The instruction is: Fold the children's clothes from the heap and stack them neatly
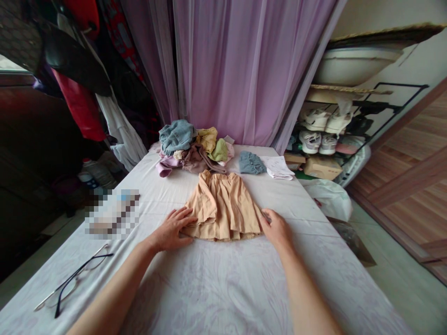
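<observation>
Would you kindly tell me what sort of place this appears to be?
Probably a room in a home: a purple curtain hangs at the back, a pile of clothes lies in front of it, and shoes are stored on the right.

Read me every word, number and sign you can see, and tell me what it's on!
There are no words, numbers or signs I can read.
Tan skirt: no writing shows.
Folded white cloth: faint marks, too small to make out.
Thing at the left: blurred into squares, unreadable.
Shoes: any lettering is too small.
</observation>
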`<state>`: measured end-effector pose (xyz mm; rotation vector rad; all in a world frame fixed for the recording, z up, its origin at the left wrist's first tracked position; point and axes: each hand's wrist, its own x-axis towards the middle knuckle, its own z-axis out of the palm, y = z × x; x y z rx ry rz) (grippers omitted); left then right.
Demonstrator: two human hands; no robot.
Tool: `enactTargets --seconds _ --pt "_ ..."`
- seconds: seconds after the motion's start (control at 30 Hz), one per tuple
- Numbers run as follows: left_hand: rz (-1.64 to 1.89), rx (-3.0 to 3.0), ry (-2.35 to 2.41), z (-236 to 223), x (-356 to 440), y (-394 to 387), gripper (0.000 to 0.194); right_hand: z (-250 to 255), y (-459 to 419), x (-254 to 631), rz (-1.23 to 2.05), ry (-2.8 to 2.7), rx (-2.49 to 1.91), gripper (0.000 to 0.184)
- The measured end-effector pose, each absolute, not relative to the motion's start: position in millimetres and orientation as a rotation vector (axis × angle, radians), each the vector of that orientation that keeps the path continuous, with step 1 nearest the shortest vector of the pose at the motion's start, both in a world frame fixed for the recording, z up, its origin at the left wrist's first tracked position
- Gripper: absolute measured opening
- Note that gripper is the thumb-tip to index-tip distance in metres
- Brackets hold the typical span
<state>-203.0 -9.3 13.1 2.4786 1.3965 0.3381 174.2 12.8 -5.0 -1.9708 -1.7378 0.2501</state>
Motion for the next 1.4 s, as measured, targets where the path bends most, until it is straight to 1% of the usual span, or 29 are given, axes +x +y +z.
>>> enactTargets --seconds 0.13,0.23,0.43,0.5,0.6,0.67,0.73,0.8,0.9,1.0,1.07,1.17,1.23,1.3,1.4 --pt "0.369 2.523 1.442 16 -197 -14 0.061 3 12 177 0.362 -1.686 -2.193 0.052" --pt "0.389 2.552 1.439 20 -190 -18 0.055 4 14 178 0.448 -1.704 -2.216 0.057" --pt "0.361 2.580 1.373 25 -178 -19 0.058 -8 18 178 0.811 -1.645 -1.783 0.059" --pt "0.334 2.578 1.370 25 -177 -18 0.057 -10 18 180 0.908 -1.594 -1.689 0.059" --pt "0.319 2.587 1.367 25 -176 -18 0.054 -9 18 182 0.955 -1.508 -1.654 0.062" --pt "0.347 2.597 1.351 25 -176 -18 0.052 -8 18 181 0.971 -1.435 -1.670 0.068" --pt "0.390 2.585 1.342 28 -173 -18 0.057 -8 20 178 1.025 -1.346 -1.670 0.074" --pt "0.425 2.549 1.331 31 -169 -14 0.066 -10 22 174 1.078 -1.261 -1.640 0.077" --pt "0.482 2.459 1.315 37 -153 -2 0.073 -14 22 167 0.991 -1.216 -1.575 0.068" --pt "0.550 2.324 1.371 40 -127 10 0.073 -15 18 158 0.777 -1.297 -1.593 0.054" --pt "0.595 2.269 1.398 38 -107 14 0.076 -12 13 151 0.649 -1.363 -1.644 0.050" --pt "0.616 2.252 1.375 30 -82 15 0.084 -8 7 141 0.540 -1.416 -1.652 0.049" --pt "0.558 2.274 1.337 22 -74 13 0.091 -5 5 139 0.526 -1.435 -1.624 0.050" --pt "0.468 2.331 1.300 14 -71 11 0.098 -2 4 143 0.560 -1.468 -1.592 0.052" --pt "0.342 2.438 1.266 5 -74 8 0.100 5 3 156 0.721 -1.527 -1.514 0.057"
